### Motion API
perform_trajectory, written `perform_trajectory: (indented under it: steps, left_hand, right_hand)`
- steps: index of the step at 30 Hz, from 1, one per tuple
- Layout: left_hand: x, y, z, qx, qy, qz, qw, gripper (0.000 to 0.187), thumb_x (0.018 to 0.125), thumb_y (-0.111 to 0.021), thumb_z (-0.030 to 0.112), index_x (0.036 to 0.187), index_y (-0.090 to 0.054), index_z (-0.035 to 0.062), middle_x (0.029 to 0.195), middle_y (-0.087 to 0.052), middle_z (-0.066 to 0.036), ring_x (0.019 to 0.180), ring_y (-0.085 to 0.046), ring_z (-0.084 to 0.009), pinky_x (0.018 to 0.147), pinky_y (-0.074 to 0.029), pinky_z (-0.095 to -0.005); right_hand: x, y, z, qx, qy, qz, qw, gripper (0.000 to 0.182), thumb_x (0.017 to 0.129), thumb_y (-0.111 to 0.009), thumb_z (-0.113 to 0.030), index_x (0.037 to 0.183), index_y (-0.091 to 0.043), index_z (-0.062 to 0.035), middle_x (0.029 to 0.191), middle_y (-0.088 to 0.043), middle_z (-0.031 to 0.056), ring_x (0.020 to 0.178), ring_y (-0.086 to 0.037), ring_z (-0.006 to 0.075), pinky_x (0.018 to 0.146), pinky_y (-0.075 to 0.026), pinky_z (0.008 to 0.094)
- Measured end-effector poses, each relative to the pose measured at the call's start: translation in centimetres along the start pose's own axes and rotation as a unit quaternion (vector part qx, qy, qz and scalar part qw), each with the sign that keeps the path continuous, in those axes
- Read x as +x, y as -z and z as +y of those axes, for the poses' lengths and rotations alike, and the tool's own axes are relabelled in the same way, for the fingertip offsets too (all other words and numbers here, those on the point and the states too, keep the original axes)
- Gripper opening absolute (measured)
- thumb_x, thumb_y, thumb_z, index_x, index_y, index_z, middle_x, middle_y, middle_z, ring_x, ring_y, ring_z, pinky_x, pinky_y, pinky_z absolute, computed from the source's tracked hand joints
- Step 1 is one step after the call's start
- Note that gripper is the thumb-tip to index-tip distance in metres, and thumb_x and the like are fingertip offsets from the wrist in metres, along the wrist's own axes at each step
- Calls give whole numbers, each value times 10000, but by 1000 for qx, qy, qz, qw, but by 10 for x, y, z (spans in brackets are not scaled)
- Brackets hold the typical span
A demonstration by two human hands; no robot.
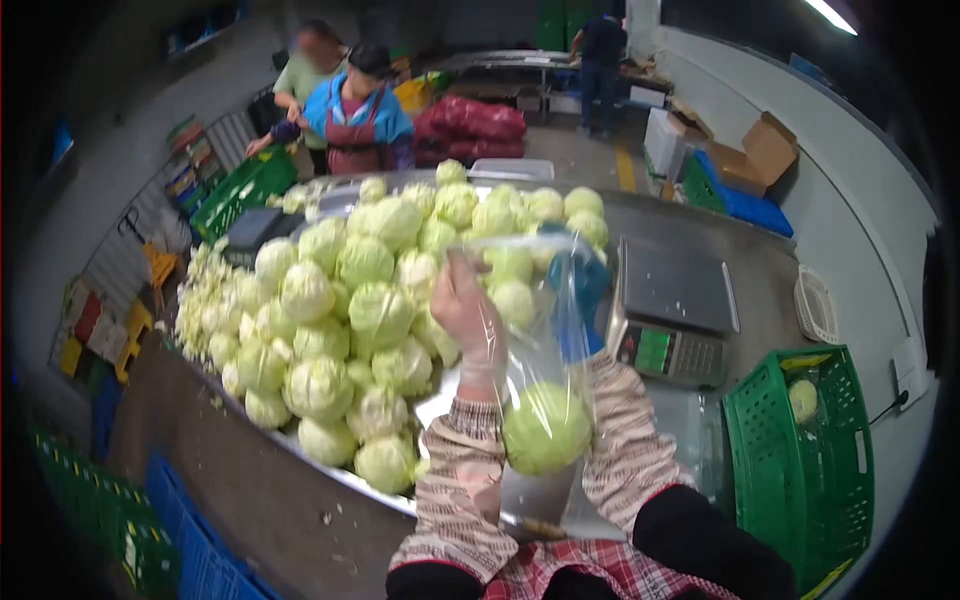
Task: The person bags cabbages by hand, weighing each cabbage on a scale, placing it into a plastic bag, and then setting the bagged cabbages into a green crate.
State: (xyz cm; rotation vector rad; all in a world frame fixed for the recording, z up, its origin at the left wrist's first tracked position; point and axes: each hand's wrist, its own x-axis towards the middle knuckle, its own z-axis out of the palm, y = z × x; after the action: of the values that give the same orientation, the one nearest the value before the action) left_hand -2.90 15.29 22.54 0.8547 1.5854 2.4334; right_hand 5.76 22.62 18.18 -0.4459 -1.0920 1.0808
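Note:
A clear plastic bag hangs in front of me with a round green cabbage at its bottom. My left hand pinches the bag's upper left edge, fingers pointing up. On the other side, my right hand, in a blue glove, grips the bag's upper right part; some of its fingers are behind the film. A big heap of cabbages lies on the metal table, just left of and beyond my hands. Beside my right hand stands a digital scale with a lit green display.
A green crate at the right holds a cabbage. White basket stands near the wall. Trimmed leaves lie at the heap's left. Blue crate is at lower left. Several people work behind the table, near red sacks.

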Motion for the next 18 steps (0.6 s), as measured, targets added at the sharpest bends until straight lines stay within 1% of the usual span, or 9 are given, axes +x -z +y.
perform_trajectory:
  steps: [2, 5, 6, 8, 12, 13, 14, 17, 18]
  left_hand:
    - [15, -7, -51, -14, 26, 12, 1000, 329, 931, -507, 247, 756, -613, -11, 672, -606, -51, 612, -499, -95, 587, -392, -252]
    - [50, -24, -127, -22, 74, 11, 997, 284, 930, -511, 217, 966, -639, -34, 771, -634, -65, 687, -549, -109, 633, -445, -244]
    - [65, -35, -147, -54, 116, 27, 991, 299, 931, -511, 210, 1048, -632, -37, 821, -648, -75, 719, -567, -118, 656, -460, -239]
    - [90, -55, -180, -154, 193, 33, 968, 359, 929, -517, 241, 1157, -583, -27, 915, -654, -93, 767, -581, -144, 694, -469, -253]
    - [133, -79, -236, 71, 152, 32, 985, 447, 912, -516, 361, 1148, -593, -11, 1027, -661, -136, 805, -615, -204, 723, -477, -314]
    - [143, -84, -247, 140, 169, 24, 975, 460, 914, -488, 395, 1142, -602, 13, 1030, -657, -146, 817, -624, -239, 729, -476, -334]
    - [153, -87, -261, 209, 183, 15, 961, 476, 915, -460, 429, 1136, -612, 36, 1034, -653, -156, 830, -633, -275, 735, -475, -353]
    - [163, -90, -294, 293, 134, 3, 947, 495, 914, -417, 467, 1128, -623, 71, 984, -659, -159, 858, -622, -348, 744, -468, -385]
    - [164, -91, -288, 336, 131, -5, 933, 495, 913, -420, 464, 1123, -625, 65, 975, -662, -159, 864, -619, -361, 744, -466, -389]
  right_hand:
    - [8, -1, 42, -7, -29, 25, 999, 235, 854, -587, -128, 1045, -635, 0, 873, -593, 8, 728, -486, 73, 640, -378, 216]
    - [37, -6, 109, -20, -64, 55, 996, 241, 852, -588, -119, 1057, -636, -3, 878, -593, 1, 728, -479, 68, 640, -369, 213]
    - [50, -6, 130, -26, -93, 62, 993, 258, 830, -604, -75, 1069, -622, 21, 1039, -645, 75, 941, -586, 130, 853, -450, 252]
    - [77, -9, 178, 11, -100, 61, 993, 303, 831, -640, -109, 1102, -604, 22, 1093, -621, 88, 987, -570, 136, 881, -438, 248]
    - [125, -5, 277, -85, -58, 99, 990, 440, 800, -703, -223, 1128, -567, 37, 1052, -624, 105, 953, -571, 173, 833, -451, 275]
    - [132, -8, 273, -238, -66, 98, 964, 544, 759, -734, -326, 1129, -560, 33, 985, -631, 116, 890, -577, 178, 800, -453, 287]
    - [142, -9, 292, -220, -170, 105, 955, 361, 851, -639, -291, 1042, -615, 14, 937, -631, 112, 833, -588, 140, 741, -456, 260]
    - [152, 1, 335, -340, -109, 98, 929, 412, 860, -611, -375, 1001, -622, 11, 772, -603, 53, 648, -559, 120, 589, -453, 250]
    - [153, -6, 304, -315, -251, 51, 914, 415, 869, -587, -400, 974, -623, 0, 748, -591, 38, 591, -529, 115, 538, -438, 258]
